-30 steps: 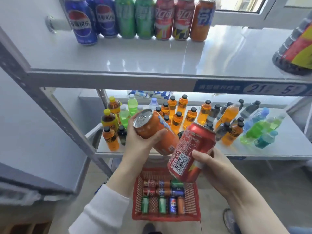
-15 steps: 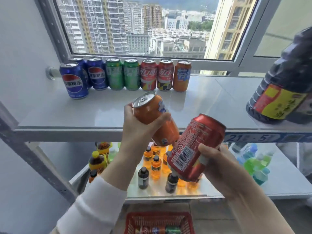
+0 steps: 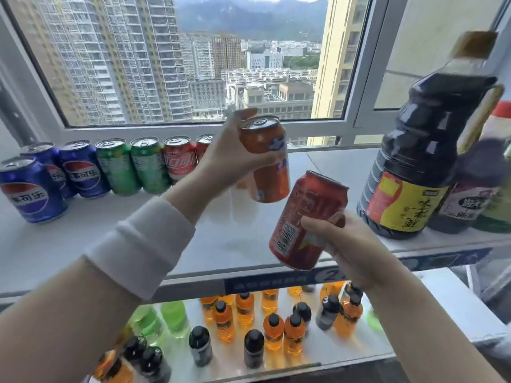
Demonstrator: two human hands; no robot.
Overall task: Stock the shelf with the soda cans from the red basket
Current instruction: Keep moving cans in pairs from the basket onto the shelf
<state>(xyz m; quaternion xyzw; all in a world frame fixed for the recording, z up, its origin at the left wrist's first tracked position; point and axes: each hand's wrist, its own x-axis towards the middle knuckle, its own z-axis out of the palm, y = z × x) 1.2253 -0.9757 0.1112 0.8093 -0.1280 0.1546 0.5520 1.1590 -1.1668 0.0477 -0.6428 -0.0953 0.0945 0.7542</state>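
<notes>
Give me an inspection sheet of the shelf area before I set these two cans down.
Surface: top shelf, glossy, bare in the middle.
Job's things: orange can and red can, both held in the air and tilted; row of cans upright at the back left; basket not in view.
Clutter: dark bottle with other bottles at the right end.
Hands: left hand grips the orange can; right hand grips the red can.
Cables: nothing seen.
Surroundings: window behind the shelf; small bottles on the lower shelf.
</notes>
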